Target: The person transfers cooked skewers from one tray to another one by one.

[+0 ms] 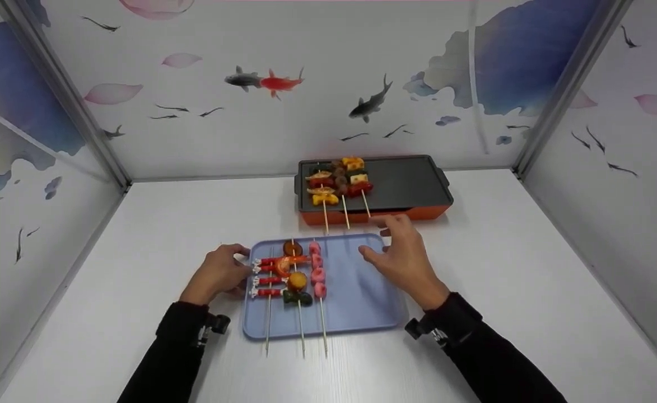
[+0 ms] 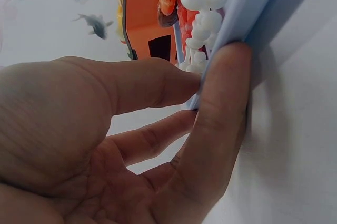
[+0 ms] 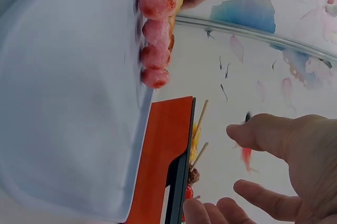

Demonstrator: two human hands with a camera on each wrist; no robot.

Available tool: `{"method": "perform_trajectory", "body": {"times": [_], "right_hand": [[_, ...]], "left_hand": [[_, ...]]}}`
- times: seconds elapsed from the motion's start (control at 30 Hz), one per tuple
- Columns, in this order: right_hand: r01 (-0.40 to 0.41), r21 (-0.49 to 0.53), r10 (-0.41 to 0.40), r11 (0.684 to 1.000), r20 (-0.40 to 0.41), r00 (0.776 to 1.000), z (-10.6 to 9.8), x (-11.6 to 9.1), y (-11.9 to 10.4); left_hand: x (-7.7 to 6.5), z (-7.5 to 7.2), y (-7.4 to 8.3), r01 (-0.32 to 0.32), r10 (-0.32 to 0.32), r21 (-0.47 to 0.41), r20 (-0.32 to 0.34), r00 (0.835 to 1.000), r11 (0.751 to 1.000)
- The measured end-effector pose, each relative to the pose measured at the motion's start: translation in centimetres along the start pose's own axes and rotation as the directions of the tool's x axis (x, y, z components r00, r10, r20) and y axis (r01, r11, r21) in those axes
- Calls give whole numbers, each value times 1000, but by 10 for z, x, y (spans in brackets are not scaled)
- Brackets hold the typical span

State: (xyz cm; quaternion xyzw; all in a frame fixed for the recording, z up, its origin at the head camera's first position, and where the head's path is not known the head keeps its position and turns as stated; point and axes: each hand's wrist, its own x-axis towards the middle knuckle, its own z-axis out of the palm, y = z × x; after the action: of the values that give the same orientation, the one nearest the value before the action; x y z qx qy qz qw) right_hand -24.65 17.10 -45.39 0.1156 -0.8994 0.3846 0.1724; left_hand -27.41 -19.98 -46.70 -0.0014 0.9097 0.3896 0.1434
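A blue tray [image 1: 356,313] lies on the table with three skewers on its left half. My left hand [image 1: 219,274] pinches the tray's left rim, its thumb and fingertips at the edge in the left wrist view. Closest to that hand is a skewer of red-and-white pieces [image 1: 266,281]. Beside it lie a mixed skewer [image 1: 297,281] with a dark green piece and a skewer of pink balls [image 1: 317,274]. My right hand [image 1: 409,260] hovers over the tray's right side, fingers spread and holding nothing; in the right wrist view its thumb and fingers [image 3: 268,200] stand apart.
Behind the tray stands an orange grill [image 1: 429,212] with a black plate [image 1: 404,182]. Three skewers of mixed pieces [image 1: 339,182] lie on its left half, sticks pointing toward me. Printed wall panels [image 1: 317,123] enclose the white table [image 1: 194,207] at the back and sides.
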Motion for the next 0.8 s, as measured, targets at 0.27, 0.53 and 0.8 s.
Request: {"method": "perform_trajectory", "body": {"times": [0.27, 0.53, 0.8], "right_hand": [[3, -58, -6, 998, -49, 999, 6, 19, 9], [1, -98, -8, 995, -70, 998, 11, 35, 18], [-7, -95, 1, 995, -63, 998, 15, 49, 25]], "left_hand": [[0, 1, 0, -1, 1, -3, -1, 1000, 1000], [1, 1, 0, 8, -8, 13, -5, 1000, 1000], [1, 1, 0, 16, -16, 19, -7, 1000, 1000]]}}
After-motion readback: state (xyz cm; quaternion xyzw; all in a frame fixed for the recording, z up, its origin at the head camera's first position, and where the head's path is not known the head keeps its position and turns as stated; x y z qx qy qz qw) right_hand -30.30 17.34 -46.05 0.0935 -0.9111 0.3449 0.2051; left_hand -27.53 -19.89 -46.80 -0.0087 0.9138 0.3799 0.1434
